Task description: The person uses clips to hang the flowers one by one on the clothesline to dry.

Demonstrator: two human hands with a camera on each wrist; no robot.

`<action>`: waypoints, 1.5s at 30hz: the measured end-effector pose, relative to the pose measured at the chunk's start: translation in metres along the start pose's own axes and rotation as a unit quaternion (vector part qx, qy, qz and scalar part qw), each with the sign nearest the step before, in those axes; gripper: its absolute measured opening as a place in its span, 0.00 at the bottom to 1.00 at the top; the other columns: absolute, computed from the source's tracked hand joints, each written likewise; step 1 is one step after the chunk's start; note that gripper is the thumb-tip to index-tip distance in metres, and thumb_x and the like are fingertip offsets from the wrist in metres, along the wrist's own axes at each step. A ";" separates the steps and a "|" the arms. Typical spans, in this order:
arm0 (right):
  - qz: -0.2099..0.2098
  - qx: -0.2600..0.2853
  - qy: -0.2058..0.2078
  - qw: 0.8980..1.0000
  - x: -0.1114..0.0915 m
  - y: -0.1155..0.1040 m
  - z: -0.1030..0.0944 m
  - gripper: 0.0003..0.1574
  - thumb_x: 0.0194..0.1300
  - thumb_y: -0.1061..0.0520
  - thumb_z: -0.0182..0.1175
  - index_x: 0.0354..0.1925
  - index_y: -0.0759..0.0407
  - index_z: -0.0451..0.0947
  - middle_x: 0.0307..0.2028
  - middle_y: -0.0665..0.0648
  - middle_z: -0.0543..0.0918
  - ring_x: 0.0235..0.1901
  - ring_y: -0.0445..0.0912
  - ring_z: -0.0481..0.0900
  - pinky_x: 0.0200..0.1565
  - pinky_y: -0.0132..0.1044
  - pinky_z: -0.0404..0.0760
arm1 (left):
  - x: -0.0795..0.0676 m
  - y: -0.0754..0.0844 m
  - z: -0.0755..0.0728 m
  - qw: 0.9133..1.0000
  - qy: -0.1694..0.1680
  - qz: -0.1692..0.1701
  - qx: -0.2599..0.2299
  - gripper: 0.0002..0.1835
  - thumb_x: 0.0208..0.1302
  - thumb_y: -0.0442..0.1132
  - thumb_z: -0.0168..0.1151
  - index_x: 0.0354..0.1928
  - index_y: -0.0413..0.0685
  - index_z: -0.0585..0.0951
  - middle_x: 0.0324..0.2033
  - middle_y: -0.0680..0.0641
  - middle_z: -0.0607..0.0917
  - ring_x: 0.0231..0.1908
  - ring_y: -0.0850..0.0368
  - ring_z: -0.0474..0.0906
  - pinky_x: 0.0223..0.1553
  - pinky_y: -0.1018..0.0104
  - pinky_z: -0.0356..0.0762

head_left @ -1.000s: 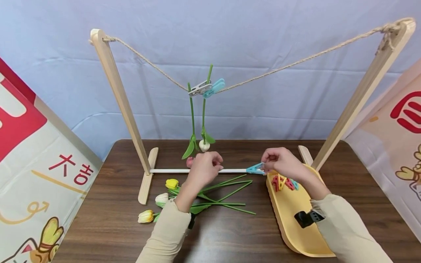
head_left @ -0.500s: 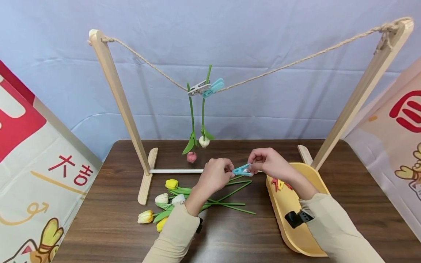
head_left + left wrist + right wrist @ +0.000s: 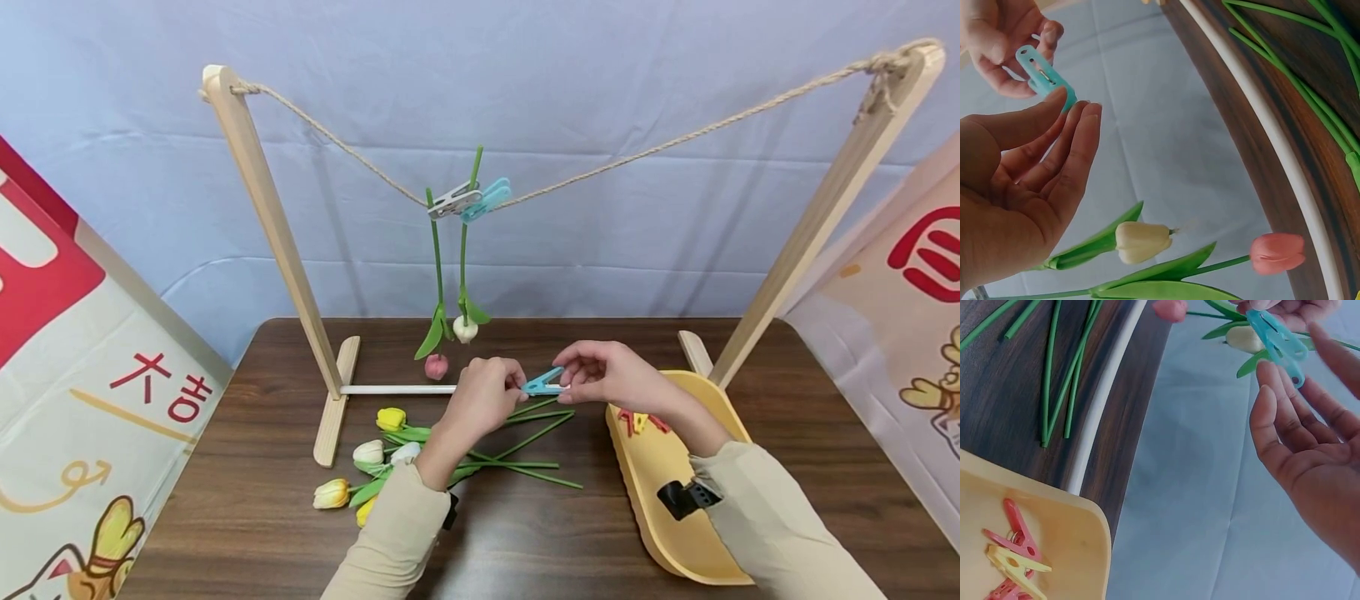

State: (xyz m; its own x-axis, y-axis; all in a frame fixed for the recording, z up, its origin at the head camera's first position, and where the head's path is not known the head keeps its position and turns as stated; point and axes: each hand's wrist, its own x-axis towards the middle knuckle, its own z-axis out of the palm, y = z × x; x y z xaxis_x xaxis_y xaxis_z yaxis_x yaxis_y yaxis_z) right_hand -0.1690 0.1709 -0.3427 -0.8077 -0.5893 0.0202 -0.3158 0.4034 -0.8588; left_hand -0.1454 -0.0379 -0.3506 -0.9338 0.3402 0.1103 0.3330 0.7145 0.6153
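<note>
Two hanging tulips [image 3: 465, 330] are pegged at centre; loose tulips [image 3: 331, 494] lie unpegged lower left. Left hand [image 3: 482, 398] pinches a blue peg [image 3: 540, 383]; right hand's [image 3: 618, 379] grip is apart.

the left hand [image 3: 1025, 187] partly hides a blue clothespin [image 3: 1047, 72], and the left sleeve [image 3: 386, 533] a yellow tulip [image 3: 364, 511].

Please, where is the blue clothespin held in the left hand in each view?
Head: the clothespin is slightly right of centre, below mid-height.
Left wrist: the clothespin is at upper left.
Right wrist: the clothespin is at upper right.
Shared landmark: the pink tulip, left of the clothespin in head, lower right in left wrist, at the top in right wrist.
</note>
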 end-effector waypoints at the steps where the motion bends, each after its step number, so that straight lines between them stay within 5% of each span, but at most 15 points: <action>1: 0.001 -0.010 0.003 1.000 0.001 0.000 0.000 0.21 0.51 0.62 0.67 0.43 0.69 0.74 0.31 0.59 0.79 0.30 0.43 0.77 0.33 0.32 0.77 | 0.000 0.000 0.000 1.000 0.000 0.000 0.000 0.04 0.54 0.34 0.66 0.25 0.46 0.81 0.17 0.55 0.77 0.19 0.62 0.71 0.24 0.68 0.68; 13: 0.015 -0.080 0.054 0.995 -0.001 0.002 0.000 0.16 0.52 0.66 0.65 0.40 0.70 0.76 0.28 0.55 0.79 0.29 0.44 0.76 0.30 0.31 0.75 | 0.000 -0.008 0.000 1.000 0.001 -0.008 -0.008 0.01 0.55 0.33 0.64 0.30 0.43 0.83 0.21 0.53 0.81 0.22 0.60 0.75 0.27 0.67 0.71; 25: 0.051 -0.101 0.064 0.992 -0.012 0.017 -0.008 0.12 0.53 0.66 0.64 0.38 0.71 0.76 0.26 0.54 0.79 0.26 0.43 0.74 0.27 0.31 0.73 | 0.010 -0.045 0.018 0.989 -0.046 -0.126 0.062 0.06 0.47 0.33 0.69 0.20 0.47 0.79 0.22 0.51 0.79 0.27 0.52 0.76 0.27 0.62 0.73; 31: 0.052 -0.102 0.062 0.992 -0.016 0.019 -0.010 0.13 0.54 0.64 0.64 0.39 0.70 0.76 0.27 0.55 0.78 0.27 0.44 0.73 0.28 0.31 0.74 | 0.013 -0.061 0.036 0.979 -0.049 -0.166 0.104 0.11 0.51 0.30 0.58 0.15 0.46 0.75 0.23 0.44 0.81 0.27 0.49 0.78 0.22 0.60 0.73; 35: 0.057 -0.105 0.055 0.991 -0.017 0.021 -0.010 0.13 0.55 0.63 0.64 0.39 0.69 0.77 0.27 0.54 0.78 0.28 0.45 0.73 0.27 0.32 0.73 | 0.012 -0.067 0.043 0.969 -0.068 -0.201 0.125 0.07 0.52 0.29 0.57 0.19 0.43 0.77 0.31 0.39 0.82 0.31 0.46 0.79 0.23 0.57 0.74; 45: 0.051 -0.120 0.043 0.991 -0.019 0.025 -0.010 0.10 0.55 0.64 0.63 0.37 0.68 0.77 0.27 0.53 0.78 0.28 0.45 0.73 0.27 0.32 0.72 | 0.010 -0.074 0.054 0.966 -0.081 -0.211 0.122 0.10 0.49 0.28 0.60 0.14 0.46 0.75 0.29 0.41 0.81 0.25 0.50 0.76 0.20 0.60 0.72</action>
State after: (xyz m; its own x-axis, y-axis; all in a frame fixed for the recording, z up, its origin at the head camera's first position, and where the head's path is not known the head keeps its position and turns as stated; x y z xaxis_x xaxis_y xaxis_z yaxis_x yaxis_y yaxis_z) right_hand -0.1667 0.1998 -0.3595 -0.8772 -0.4801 -0.0078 -0.3322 0.6185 -0.7121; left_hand -0.1723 -0.0542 -0.4371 -0.9673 0.0631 -0.2458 -0.0346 0.9269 0.3738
